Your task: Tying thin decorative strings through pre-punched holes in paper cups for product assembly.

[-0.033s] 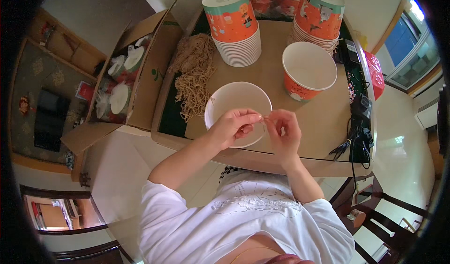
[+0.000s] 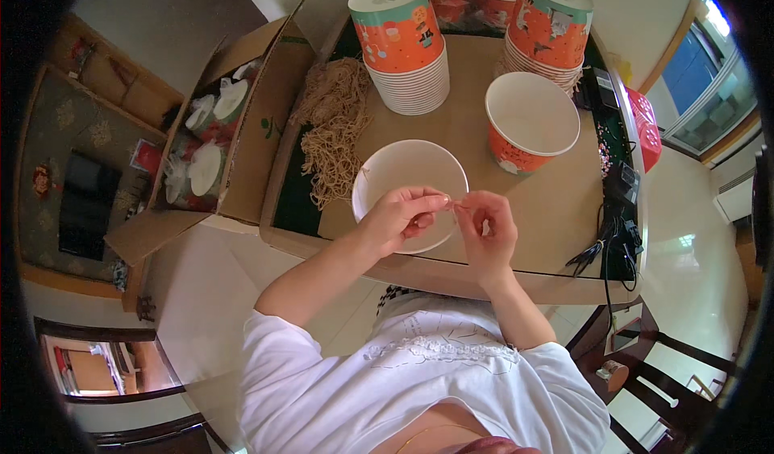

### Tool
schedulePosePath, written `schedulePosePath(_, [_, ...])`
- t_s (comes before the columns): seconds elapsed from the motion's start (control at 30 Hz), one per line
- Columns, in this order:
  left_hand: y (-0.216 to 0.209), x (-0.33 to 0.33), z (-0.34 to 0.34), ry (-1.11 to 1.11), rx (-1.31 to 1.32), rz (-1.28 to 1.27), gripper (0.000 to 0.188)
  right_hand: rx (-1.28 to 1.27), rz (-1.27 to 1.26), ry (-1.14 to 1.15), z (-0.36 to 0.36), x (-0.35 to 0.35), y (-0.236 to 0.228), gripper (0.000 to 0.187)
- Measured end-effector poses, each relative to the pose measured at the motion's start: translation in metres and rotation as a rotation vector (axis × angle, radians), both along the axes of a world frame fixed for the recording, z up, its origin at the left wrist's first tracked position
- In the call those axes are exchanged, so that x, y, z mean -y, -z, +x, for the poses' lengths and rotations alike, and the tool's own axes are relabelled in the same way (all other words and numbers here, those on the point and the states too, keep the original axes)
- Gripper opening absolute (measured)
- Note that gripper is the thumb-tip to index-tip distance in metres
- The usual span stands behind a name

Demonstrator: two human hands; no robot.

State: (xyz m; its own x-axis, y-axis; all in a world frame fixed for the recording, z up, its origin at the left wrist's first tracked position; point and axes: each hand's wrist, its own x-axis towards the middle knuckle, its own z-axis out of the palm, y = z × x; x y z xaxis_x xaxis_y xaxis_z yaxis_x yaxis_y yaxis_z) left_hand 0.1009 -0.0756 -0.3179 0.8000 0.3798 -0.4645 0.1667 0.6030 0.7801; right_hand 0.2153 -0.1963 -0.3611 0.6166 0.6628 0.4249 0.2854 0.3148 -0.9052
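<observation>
A white-lined paper bucket (image 2: pixel 403 160) stands upright near the table's front edge. Over its near right rim my left hand (image 2: pixel 401 220) and my right hand (image 2: pixel 490 227) meet, fingertips almost touching. Both pinch a thin tan cord (image 2: pixel 454 206), of which only a short bit shows between the fingers. Another short end of cord pokes out at the bucket's left rim. A tangled heap of the same tan cord (image 2: pixel 334 123) lies to the left of the bucket.
Behind stand upturned stacks of orange-and-green buckets (image 2: pixel 403 51), (image 2: pixel 548 31). One upright bucket (image 2: pixel 532 115) is at the right. A cardboard box (image 2: pixel 258 123) holding wrapped buckets stands left. Black cables and adapters (image 2: pixel 617 236) line the table's right edge, near a red plastic container (image 2: pixel 643 127).
</observation>
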Motion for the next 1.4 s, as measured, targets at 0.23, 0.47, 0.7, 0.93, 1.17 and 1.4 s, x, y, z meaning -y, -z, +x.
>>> schedulePosePath(0.23, [0.006, 0.0, -0.002, -0.005, -0.025, 0.045, 0.016, 0.175, 0.095, 0.122, -0.002, -0.006, 0.003, 0.027])
schedulePosePath(0.47, [0.006, -0.002, -0.004, -0.056, -0.032, 0.251, 0.011, -0.015, 0.035, 0.057, -0.007, -0.004, -0.001, 0.021])
schedulePosePath(0.7, [0.009, 0.002, -0.004, -0.05, 0.054, 0.904, 0.009, -0.131, -0.082, -0.188, 0.01, -0.006, 0.0, 0.015])
schedulePosePath(0.93, [-0.001, 0.005, -0.003, -0.002, -0.034, 0.688, 0.011, -0.263, -0.13, -0.155, 0.011, -0.01, 0.006, 0.007])
schedulePosePath(1.17, [0.002, 0.003, -0.002, -0.006, 0.005, 0.788, 0.012, -0.196, -0.119, -0.124, 0.01, -0.009, 0.006, 0.007])
schedulePosePath(1.4, [-0.013, 0.006, -0.005, 0.01, -0.086, 0.959, 0.008, -0.124, -0.291, -0.152, 0.01, 0.0, -0.022, 0.01])
